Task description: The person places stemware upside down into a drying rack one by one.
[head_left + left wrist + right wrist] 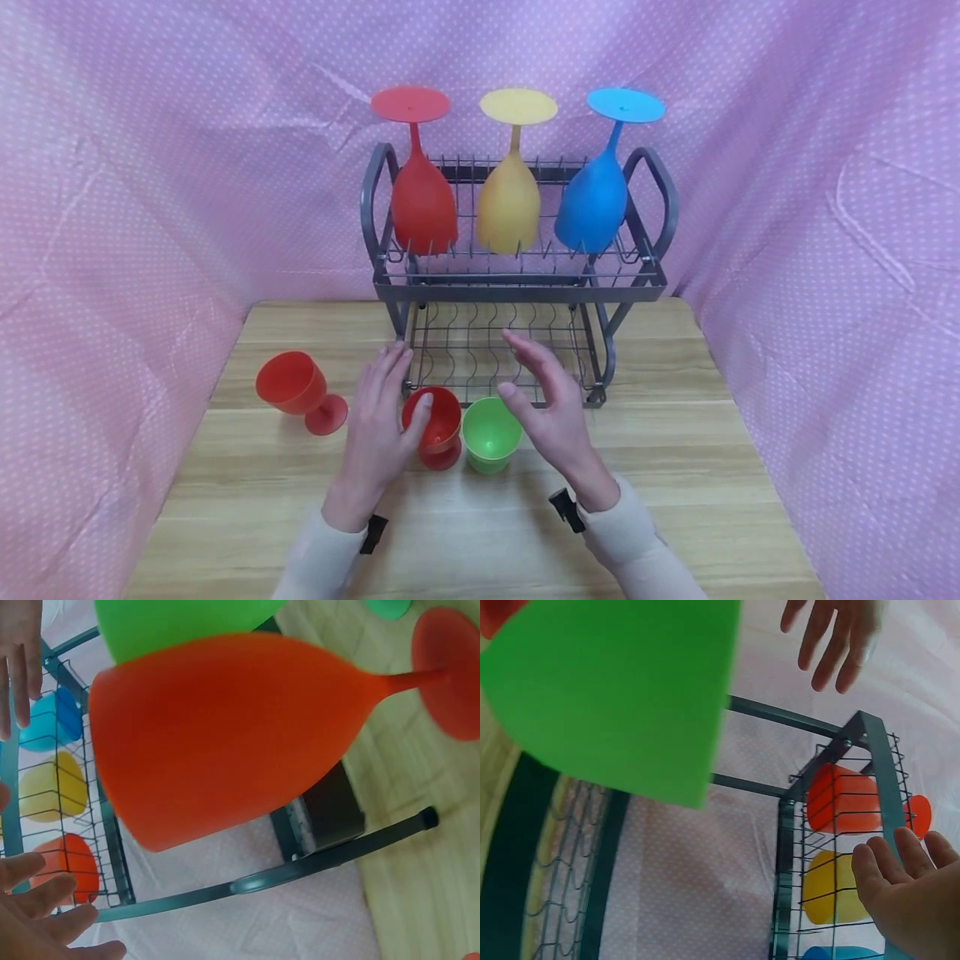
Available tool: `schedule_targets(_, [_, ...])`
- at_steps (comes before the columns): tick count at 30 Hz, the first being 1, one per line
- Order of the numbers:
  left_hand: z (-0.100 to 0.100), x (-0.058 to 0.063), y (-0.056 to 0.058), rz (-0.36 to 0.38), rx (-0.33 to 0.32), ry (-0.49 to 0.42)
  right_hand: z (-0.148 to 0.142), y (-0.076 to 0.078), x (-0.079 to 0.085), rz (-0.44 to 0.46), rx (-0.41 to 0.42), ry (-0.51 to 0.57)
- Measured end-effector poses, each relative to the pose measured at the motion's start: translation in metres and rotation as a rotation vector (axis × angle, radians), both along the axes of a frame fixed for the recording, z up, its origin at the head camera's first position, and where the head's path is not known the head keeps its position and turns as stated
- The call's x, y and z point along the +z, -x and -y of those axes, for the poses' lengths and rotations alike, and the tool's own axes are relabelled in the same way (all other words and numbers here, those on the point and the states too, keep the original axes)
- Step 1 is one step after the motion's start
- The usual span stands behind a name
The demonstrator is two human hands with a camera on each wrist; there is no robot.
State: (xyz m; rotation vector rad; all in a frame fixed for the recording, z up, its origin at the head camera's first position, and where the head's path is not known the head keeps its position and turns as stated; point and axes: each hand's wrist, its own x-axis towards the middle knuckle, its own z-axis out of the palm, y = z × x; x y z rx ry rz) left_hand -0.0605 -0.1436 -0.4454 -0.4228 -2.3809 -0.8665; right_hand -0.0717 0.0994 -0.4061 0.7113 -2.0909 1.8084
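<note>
Both hands are held out with relaxed fingers and hold nothing. My left hand (pixel 375 433) hovers at the left of a red plastic goblet (pixel 442 408), its thumb overlapping the rim in the head view. Close beside that goblet, a green goblet (pixel 491 429) stands upright, mouth up. My right hand (pixel 555 417) is to the right of the green one, fingers spread toward the rack. The left wrist view has the red goblet (pixel 225 735) large in front; the green goblet (pixel 622 697) fills much of the right wrist view.
Behind stands a dark two-tier wire rack (pixel 517 293). Its upper tier bears red (pixel 423 200), yellow (pixel 510 204) and blue (pixel 592 204) goblets upside down. Another red goblet (pixel 292 383) is on the wooden table (pixel 675 500) at the left. Pink dotted cloth (pixel 187 167) surrounds the table.
</note>
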Motion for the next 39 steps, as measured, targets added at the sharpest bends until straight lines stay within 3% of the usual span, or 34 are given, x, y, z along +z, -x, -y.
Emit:
schedule_targets(7, [-0.002, -0.008, -0.008, 0.091, -0.015, 0.013, -0.006, -0.003, -0.016, 0.018, -0.007, -0.046])
schedule_targets(25, [0.006, -0.024, -0.026, 0.201, -0.001, 0.002, -0.026, -0.005, -0.056, 0.096, -0.019, -0.231])
schedule_targets(39, [0.013, -0.032, -0.033, 0.207, 0.001, -0.021, -0.047, -0.008, -0.086, 0.128, 0.099, -0.353])
